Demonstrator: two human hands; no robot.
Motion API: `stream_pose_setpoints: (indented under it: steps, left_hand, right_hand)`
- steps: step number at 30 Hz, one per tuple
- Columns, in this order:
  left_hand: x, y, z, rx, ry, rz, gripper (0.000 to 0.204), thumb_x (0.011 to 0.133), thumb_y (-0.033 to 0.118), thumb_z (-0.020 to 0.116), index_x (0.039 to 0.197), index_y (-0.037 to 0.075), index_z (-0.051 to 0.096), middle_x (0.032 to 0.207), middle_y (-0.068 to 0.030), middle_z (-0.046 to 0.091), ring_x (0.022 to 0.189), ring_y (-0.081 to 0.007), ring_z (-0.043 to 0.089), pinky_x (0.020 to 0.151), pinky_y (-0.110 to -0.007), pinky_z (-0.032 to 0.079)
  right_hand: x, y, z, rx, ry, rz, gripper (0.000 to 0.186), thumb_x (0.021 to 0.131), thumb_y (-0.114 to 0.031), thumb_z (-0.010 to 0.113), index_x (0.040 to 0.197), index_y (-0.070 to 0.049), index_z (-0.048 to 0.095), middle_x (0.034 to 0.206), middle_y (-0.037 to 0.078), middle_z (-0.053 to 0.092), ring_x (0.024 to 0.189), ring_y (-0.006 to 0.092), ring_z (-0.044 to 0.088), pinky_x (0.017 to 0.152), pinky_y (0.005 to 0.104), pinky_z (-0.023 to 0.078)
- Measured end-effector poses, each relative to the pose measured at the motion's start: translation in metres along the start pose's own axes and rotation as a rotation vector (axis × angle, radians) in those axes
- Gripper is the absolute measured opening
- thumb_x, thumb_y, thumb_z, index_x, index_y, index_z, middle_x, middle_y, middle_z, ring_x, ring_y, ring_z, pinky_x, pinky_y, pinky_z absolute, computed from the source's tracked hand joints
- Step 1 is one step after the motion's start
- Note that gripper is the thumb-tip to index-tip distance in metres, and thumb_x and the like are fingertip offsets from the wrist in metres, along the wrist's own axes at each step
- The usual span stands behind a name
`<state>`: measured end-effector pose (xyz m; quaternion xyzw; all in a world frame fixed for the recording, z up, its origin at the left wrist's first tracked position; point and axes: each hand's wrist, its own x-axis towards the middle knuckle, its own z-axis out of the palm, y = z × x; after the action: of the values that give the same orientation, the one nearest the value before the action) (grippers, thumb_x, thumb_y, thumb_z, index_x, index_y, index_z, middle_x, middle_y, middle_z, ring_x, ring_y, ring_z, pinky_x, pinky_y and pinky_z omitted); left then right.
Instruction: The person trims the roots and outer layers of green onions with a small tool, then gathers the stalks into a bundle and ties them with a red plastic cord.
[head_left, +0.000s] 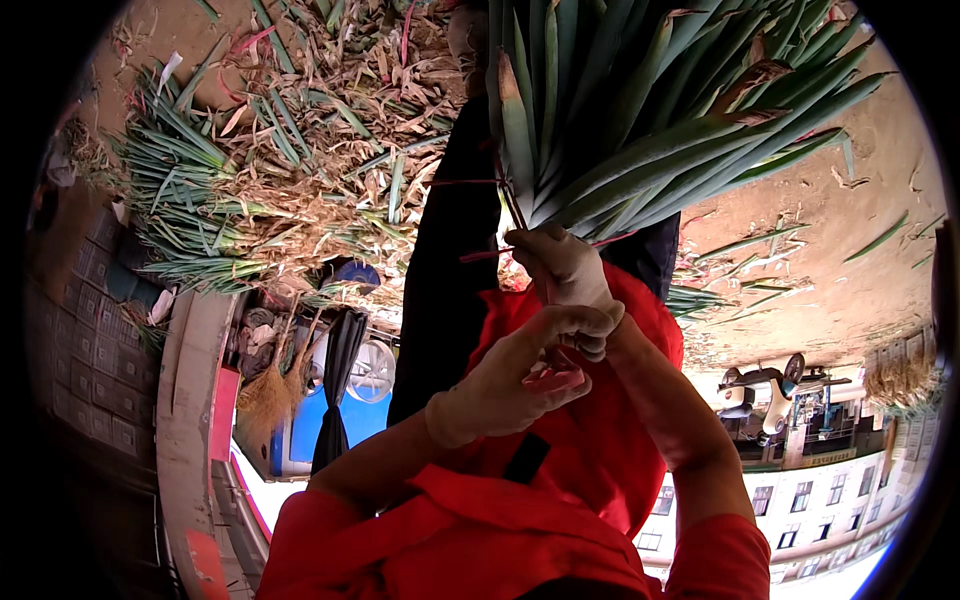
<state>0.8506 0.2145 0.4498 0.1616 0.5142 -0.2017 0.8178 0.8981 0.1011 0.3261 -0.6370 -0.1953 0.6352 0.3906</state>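
Note:
A large bundle of long green onions (pixel 640 150) lies across my lap, its leaves fanning up and to the right. Thin red twine (pixel 508 190) runs at the gathered lower end of the leaves, with loose strands on either side. My right hand (pixel 565 272), in a pale glove, is closed on the twine at that end. Just below it my left hand (pixel 505 385), also gloved, curls its fingers by my right wrist. A crumpled pinkish-red strand (pixel 557 380) shows between the left fingers. The bundle's lower end is hidden behind my hands.
Several green onion piles (pixel 185 200) lie to the left among dry husks (pixel 340 130). Loose leaves (pixel 760 245) litter the ground on the right. A straw broom (pixel 265 395) and a blue object (pixel 365 430) are at lower left. A parked vehicle (pixel 775 400) stands at lower right.

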Motion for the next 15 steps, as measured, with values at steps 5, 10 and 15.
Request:
stream_pose_setpoints:
  steps: [5, 10, 15]
  left_hand:
    - [0.012, 0.028, -0.091, 0.3, 0.464, 0.31, 0.052, 0.08, 0.0, 0.052, 0.132, 0.002, 0.049, 0.123, -0.0067, 0.053, 0.113, -0.0151, 0.049, 0.092, -0.029, 0.044]
    - [0.058, 0.01, -0.129, 0.607, 0.299, 0.169, 0.037, 0.087, -0.001, 0.053, 0.123, 0.003, 0.058, 0.107, -0.0036, 0.059, 0.092, -0.0122, 0.055, 0.08, -0.024, 0.045]
    - [0.08, 0.039, -0.141, 0.068, 0.134, 0.494, 0.027, 0.089, 0.005, 0.06, 0.116, 0.004, 0.063, 0.092, -0.0019, 0.061, 0.076, -0.0076, 0.054, 0.069, -0.021, 0.046]
  right_hand:
    - [0.008, -0.007, -0.013, 0.172, -0.034, 0.042, 0.024, 0.079, 0.005, 0.06, 0.099, -0.004, 0.069, 0.082, 0.012, 0.065, 0.073, 0.0253, 0.064, 0.065, 0.032, 0.05]
    - [0.008, 0.001, -0.01, 0.024, -0.073, -0.074, 0.018, 0.078, -0.002, 0.063, 0.095, -0.005, 0.068, 0.081, 0.009, 0.065, 0.072, 0.0264, 0.064, 0.063, 0.034, 0.05]
    - [0.01, -0.005, -0.013, -0.31, -0.124, -0.271, 0.012, 0.072, -0.007, 0.063, 0.084, -0.009, 0.062, 0.071, 0.006, 0.058, 0.065, 0.0253, 0.059, 0.057, 0.0352, 0.047]
